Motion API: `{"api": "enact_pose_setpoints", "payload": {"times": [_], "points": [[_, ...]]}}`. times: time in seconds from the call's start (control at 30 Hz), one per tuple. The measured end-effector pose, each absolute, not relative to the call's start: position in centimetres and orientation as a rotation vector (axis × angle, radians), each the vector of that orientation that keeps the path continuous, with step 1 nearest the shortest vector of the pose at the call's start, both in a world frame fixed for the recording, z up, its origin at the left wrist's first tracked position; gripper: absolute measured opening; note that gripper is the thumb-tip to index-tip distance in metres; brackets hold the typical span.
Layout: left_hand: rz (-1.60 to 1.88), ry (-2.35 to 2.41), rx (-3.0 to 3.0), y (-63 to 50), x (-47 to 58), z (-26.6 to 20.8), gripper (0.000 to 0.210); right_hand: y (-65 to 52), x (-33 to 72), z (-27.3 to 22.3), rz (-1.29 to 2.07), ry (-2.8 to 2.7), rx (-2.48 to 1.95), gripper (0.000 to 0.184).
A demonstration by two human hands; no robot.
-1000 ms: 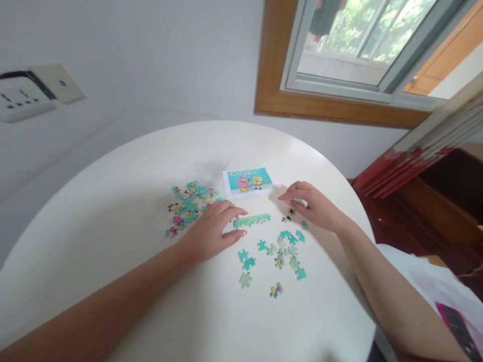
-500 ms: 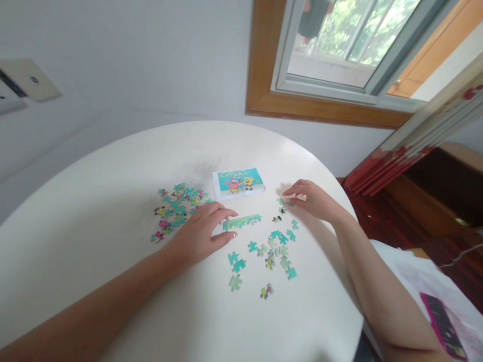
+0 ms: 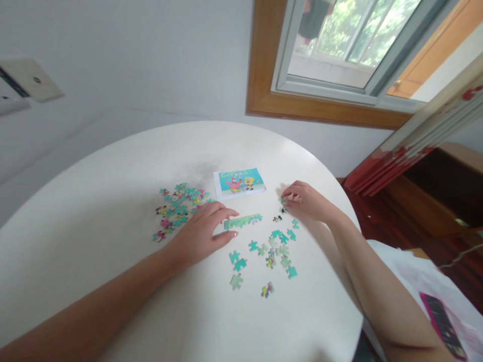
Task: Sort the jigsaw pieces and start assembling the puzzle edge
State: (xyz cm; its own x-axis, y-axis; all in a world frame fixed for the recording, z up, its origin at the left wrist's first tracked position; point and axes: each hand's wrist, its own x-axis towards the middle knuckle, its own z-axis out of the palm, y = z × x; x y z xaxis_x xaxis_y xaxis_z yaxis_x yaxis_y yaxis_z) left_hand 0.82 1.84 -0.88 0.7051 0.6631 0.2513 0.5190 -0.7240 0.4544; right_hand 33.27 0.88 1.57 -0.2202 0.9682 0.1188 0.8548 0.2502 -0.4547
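Observation:
On the white table [image 3: 124,201] lies a joined strip of puzzle pieces [image 3: 243,221], green and teal. My left hand [image 3: 206,231] rests at its left end, thumb and fingers apart around that end. Whether the fingertips touch the strip I cannot tell. At the right, the fingers of my right hand [image 3: 304,200] are bent down and closed on a small green puzzle piece [image 3: 281,199], partly hidden by them. Darker puzzle pieces [image 3: 277,218] lie just below that hand. Beyond the strip is a picture card [image 3: 241,182] with a pink and a yellow cartoon figure.
A heap of mixed puzzle pieces [image 3: 177,206] lies left of my left hand, partly covered by it. Loose teal and pale green pieces [image 3: 277,246] are scattered nearer me. A pink-edged phone [image 3: 443,324] lies on a white cover at the lower right. A wall stands behind the table.
My right hand has shifted slightly left, its fingers now at the small green piece. My left hand and the strip look unchanged.

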Motion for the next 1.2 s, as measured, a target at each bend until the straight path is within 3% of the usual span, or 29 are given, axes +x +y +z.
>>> {"api": "enact_pose_setpoints", "payload": {"times": [0.7, 1.2], "points": [[0.578, 0.923, 2.573, 1.9, 0.8, -1.0, 0.031, -0.3, 28.8, 1.9, 0.675, -1.972, -1.509, 0.017], [0.580, 0.926, 2.586, 1.9, 0.8, -1.0, 0.030, 0.0, 27.8, 1.1, 0.727, -2.011, -1.541, 0.008]]}}
